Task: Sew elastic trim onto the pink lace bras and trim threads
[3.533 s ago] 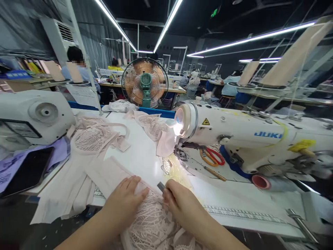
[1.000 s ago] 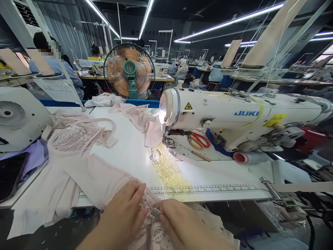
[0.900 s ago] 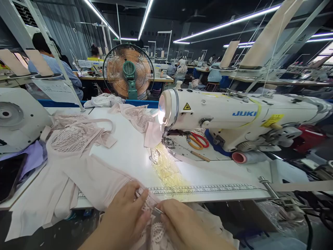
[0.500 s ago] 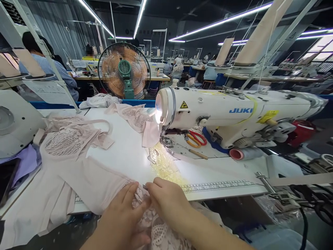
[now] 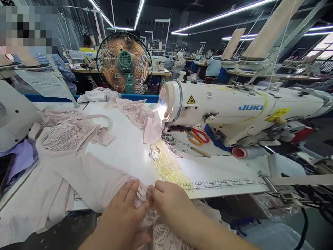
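At the table's front edge, my left hand (image 5: pixel 122 211) holds a pale pink lace garment (image 5: pixel 142 194), its thumb and fingers closed on the fabric. Close beside it, my right hand (image 5: pixel 173 201) is closed with its fingertips at the lace edge. A small grey metal tip showed at those fingertips earlier; now the fingers hide what they hold. Smooth pink fabric (image 5: pixel 88 180) stretches from the left hand across the table. White scalloped lace (image 5: pixel 162 234) hangs below my wrists.
A white JUKI sewing machine (image 5: pixel 221 100) stands beyond my right hand, its lamp lit. Red-and-orange scissors (image 5: pixel 199 136), a wooden-handled tool (image 5: pixel 200 151) and a thread cone (image 5: pixel 247 152) lie by its base. Lace bra pieces (image 5: pixel 62 137) lie left. A fan (image 5: pixel 125 62) stands behind.
The view has shifted slightly. My right fingertips have turned a little, and the metal tip seen between them has gone out of sight. The left hand keeps its grip on the lace.
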A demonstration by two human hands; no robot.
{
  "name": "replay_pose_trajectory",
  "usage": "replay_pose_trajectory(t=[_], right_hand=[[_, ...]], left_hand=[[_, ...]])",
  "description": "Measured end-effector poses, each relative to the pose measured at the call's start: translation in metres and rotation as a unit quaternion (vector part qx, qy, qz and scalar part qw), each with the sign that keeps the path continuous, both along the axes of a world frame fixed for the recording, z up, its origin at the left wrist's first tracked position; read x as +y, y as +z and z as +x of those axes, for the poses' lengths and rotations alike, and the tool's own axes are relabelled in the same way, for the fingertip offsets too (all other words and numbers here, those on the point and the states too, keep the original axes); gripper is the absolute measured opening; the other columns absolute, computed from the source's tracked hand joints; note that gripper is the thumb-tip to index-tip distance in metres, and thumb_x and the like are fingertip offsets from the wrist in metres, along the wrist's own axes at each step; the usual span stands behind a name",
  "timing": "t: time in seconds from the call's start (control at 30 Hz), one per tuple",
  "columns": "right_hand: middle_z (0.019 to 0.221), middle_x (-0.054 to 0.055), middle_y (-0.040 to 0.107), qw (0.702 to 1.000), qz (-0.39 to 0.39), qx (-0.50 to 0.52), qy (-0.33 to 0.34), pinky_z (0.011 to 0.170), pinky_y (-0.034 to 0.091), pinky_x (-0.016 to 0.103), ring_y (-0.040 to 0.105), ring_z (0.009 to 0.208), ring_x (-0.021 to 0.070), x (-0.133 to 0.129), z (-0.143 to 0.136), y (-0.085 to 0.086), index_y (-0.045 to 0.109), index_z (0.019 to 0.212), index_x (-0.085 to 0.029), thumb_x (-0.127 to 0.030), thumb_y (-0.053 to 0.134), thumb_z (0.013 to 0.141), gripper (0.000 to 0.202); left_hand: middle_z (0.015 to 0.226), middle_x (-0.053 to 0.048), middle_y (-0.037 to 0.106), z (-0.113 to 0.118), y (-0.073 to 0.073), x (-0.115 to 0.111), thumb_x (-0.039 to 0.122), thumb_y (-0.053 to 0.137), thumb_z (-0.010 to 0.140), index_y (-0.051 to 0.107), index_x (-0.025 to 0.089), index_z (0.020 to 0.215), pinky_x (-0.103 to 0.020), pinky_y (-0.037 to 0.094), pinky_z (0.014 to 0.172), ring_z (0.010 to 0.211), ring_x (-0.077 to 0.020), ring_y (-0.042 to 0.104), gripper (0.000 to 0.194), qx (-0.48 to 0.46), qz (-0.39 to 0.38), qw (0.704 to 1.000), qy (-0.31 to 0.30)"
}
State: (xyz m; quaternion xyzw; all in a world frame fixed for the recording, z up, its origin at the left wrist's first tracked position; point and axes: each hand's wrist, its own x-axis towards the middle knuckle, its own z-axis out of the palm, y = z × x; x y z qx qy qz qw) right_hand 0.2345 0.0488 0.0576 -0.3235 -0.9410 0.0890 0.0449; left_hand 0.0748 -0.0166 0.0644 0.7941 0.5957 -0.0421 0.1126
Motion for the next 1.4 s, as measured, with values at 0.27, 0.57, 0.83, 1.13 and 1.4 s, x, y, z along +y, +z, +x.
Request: replay_pose_trajectory(t=[0.27,0.57,0.83,1.13,1.4], right_hand=[[0.074,0.003,0.058,0.993,-0.035,0.061,-0.091,0.054,0.031,0.027,0.053,0.064,0.0164,-0.006,0.021,0.011,0.055,0.078,-0.018,-0.006,0.045,0.078,0.016],[0.071,0.000,0.058,0.984,-0.016,0.096,-0.150,0.053,0.027,0.024,0.050,0.062,0.0135,0.024,0.000,0.014,0.050,0.075,-0.020,-0.015,0.040,0.087,0.016],[0.069,0.001,0.058,0.998,0.023,-0.007,-0.058,0.048,0.021,0.026,0.049,0.059,0.0130,0.039,-0.032,0.009,0.057,0.072,-0.019,-0.012,0.051,0.074,0.010],[0.070,0.001,0.058,1.000,0.021,-0.018,-0.013,0.048,0.021,0.027,0.049,0.058,0.0135,0.045,-0.033,0.007,0.058,0.074,-0.018,-0.010,0.054,0.068,0.011],[0.070,0.003,0.058,0.998,0.005,-0.055,0.009,0.051,0.025,0.028,0.053,0.063,0.0163,0.041,-0.012,0.014,0.058,0.075,-0.018,-0.011,0.052,0.074,0.009]], left_hand=[[0.140,-0.022,0.039,0.000,0.000,0.004,0.031,0.083,0.053,0.050,0.035,0.127,-0.052,0.041,0.095,0.125,-0.0409,0.039,0.081,-0.001,0.023,0.999,0.023],[0.139,-0.021,0.041,-0.009,0.003,0.021,0.022,0.078,0.055,0.052,0.029,0.127,-0.053,0.038,0.098,0.126,-0.0405,0.037,0.077,0.014,0.100,0.994,0.046],[0.141,-0.025,0.036,-0.007,0.004,0.021,0.024,0.077,0.056,0.048,0.026,0.131,-0.052,0.035,0.101,0.128,-0.0396,0.034,0.080,0.041,0.064,0.996,0.045],[0.140,-0.028,0.034,-0.008,-0.002,0.023,0.025,0.076,0.058,0.049,0.024,0.130,-0.051,0.033,0.102,0.129,-0.0400,0.033,0.077,0.036,0.068,0.996,0.046],[0.142,-0.024,0.034,-0.006,0.005,0.027,0.024,0.073,0.060,0.046,0.028,0.132,-0.051,0.033,0.102,0.129,-0.0394,0.032,0.077,0.036,0.036,0.997,0.057]])
